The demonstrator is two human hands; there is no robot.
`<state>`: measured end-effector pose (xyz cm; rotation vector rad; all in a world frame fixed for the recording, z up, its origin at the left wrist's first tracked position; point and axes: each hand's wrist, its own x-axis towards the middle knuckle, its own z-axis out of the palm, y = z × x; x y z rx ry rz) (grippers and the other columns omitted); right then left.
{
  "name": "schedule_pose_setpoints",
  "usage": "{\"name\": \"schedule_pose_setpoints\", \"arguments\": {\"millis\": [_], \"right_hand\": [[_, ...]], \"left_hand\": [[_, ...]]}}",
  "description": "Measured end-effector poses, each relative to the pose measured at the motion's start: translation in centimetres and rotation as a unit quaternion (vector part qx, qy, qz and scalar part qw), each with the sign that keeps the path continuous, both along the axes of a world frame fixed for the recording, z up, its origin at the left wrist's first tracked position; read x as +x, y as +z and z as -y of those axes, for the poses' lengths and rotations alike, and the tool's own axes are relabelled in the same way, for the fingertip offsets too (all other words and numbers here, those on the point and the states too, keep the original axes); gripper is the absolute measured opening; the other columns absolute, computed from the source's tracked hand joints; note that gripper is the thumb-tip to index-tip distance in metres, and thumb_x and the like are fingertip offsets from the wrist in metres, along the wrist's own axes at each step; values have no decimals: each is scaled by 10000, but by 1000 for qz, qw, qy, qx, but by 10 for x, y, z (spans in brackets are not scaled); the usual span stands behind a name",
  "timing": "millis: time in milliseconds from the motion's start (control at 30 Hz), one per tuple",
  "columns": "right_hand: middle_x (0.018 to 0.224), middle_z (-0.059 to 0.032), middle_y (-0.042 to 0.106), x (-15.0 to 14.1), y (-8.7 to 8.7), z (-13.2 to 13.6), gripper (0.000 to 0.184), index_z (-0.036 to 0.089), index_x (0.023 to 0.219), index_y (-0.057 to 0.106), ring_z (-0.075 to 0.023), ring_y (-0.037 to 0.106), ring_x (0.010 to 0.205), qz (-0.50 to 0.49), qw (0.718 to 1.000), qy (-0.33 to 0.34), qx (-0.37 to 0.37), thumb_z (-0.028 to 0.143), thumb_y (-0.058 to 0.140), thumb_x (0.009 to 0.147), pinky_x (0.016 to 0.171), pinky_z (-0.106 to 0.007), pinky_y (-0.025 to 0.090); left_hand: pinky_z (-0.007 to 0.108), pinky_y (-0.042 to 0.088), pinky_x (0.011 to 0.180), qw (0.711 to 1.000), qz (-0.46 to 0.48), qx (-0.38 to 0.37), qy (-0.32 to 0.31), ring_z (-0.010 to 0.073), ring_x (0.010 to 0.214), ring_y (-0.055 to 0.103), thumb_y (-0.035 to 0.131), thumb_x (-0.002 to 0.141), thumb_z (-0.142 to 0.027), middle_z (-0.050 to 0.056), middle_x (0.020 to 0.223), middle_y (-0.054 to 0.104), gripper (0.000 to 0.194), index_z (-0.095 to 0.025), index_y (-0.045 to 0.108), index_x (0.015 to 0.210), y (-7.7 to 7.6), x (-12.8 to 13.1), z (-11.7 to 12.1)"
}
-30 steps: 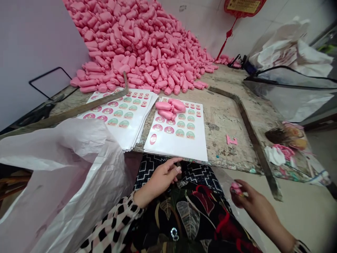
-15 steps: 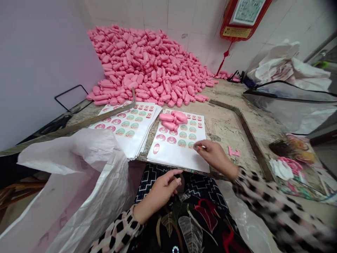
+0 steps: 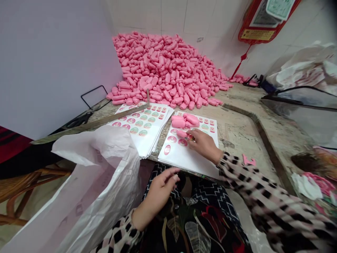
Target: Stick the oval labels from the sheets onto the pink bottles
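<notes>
Right hand (image 3: 204,143): over the right-hand stack of printed sheets (image 3: 191,160); thumb and fingertips drawn close together at the right end of one pink piece (image 3: 181,134); whether firmly pinched or merely touched, cannot tell. Also at the fingertips: small coloured bit (image 3: 190,137), too small to identify.

Pink piece: on or just above the sheets, on the near side of a small cluster of like pieces (image 3: 178,123).

Left hand (image 3: 158,191): above the lap, near the table (image 3: 237,135) edge; fingers loosely curled, thumb apart, nothing held.

Handling, as judged: best kept to a light fingertip hold at one end; knuckles well off the cluster, against rolling; sheets better steadied with the free left hand, against slipping.

Containers: one white plastic sack (image 3: 116,186), left of the lap, mouth gaping, contents not visible; one clear bag with black edging (image 3: 297,105), right side, contents not discernible; one crumpled white bag (image 3: 305,66) behind, reddish patches, contents or print, cannot tell.

Loose, outside any container: large heap of pink pieces (image 3: 168,70) against the wall (image 3: 144,17).
</notes>
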<state>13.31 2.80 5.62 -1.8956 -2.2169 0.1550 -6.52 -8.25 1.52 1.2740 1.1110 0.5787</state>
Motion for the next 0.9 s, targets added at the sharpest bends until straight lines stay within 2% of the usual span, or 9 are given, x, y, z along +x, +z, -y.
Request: {"name": "schedule_pose_setpoints", "arguments": {"millis": [100, 167, 233, 333, 433, 500, 600, 767, 900], "right_hand": [[980, -48, 621, 10, 12, 37, 281, 218, 1046, 596, -186, 557, 849, -129, 988, 59, -61, 349, 505, 815, 718, -291, 409], [886, -23, 632, 8, 19, 64, 238, 208, 980, 622, -152, 558, 775, -237, 954, 107, -152, 342, 515, 815, 684, -264, 420], [827, -6, 629, 1, 23, 87, 222, 205, 949, 632, -130, 556, 723, -332, 902, 136, -243, 345, 518, 818, 649, -245, 428], [854, -4, 626, -11, 23, 98, 268, 211, 999, 618, -130, 560, 754, -414, 849, 137, -299, 380, 543, 805, 674, -248, 442], [939, -17, 620, -18, 10, 78, 357, 236, 1118, 565, -142, 560, 808, -413, 877, 90, -230, 417, 525, 812, 720, -275, 442], [972, -24, 627, -21, -4, 57, 301, 239, 1064, 598, -158, 558, 860, -366, 917, 50, -153, 401, 483, 838, 770, -298, 426], [970, -24, 634, -31, -23, 35, 230, 238, 927, 646, -173, 550, 910, -245, 966, 7, -77, 346, 455, 856, 796, -298, 398], [985, -35, 594, -52, -26, 31, 273, 260, 1009, 586, -166, 562, 850, -65, 995, -50, -48, 361, 357, 901, 671, -266, 379], [995, -56, 573, -62, -21, 34, 306, 239, 1044, 540, -168, 562, 820, 14, 997, -55, -58, 358, 284, 927, 637, -267, 369]], "left_hand": [[317, 433, 837, 982, -57, 155, 90, 162, 897, 558, 468, 826, -349, 67, 1084, 592, 404, -200, 513, 1199, 13, -6, -7], [363, 341, 971, 966, -88, 235, 63, 203, 1106, 471, 555, 778, -346, 64, 1266, 495, 513, -239, 454, 1270, 20, -6, -11], [379, 312, 996, 972, -73, 221, -9, 226, 1149, 445, 636, 715, -336, 65, 1280, 491, 631, -243, 421, 1301, 23, -3, -13], [326, 423, 866, 990, 25, 90, -109, 197, 962, 561, 638, 717, -317, 59, 1080, 611, 535, -187, 499, 1217, 20, 5, -12], [281, 453, 768, 994, 61, 44, -75, 157, 826, 582, 578, 768, -317, 33, 941, 637, 351, -153, 559, 1078, 13, 6, -11], [285, 445, 787, 995, 9, 102, -4, 157, 837, 572, 566, 776, -334, 23, 916, 631, 290, -161, 575, 1009, 10, 2, -14], [309, 429, 838, 964, -128, 227, 45, 176, 909, 560, 543, 789, -339, 35, 985, 609, 219, -185, 596, 936, 8, -8, -20], [342, 390, 950, 902, -292, 318, -9, 226, 1163, 467, 496, 821, -306, 85, 1405, 337, 406, -201, 496, 1214, 2, -14, -28], [362, 409, 933, 872, -370, 318, -38, 256, 1189, 452, 502, 817, -281, 95, 1461, 228, 488, -207, 420, 1292, -3, -9, -28]]}}
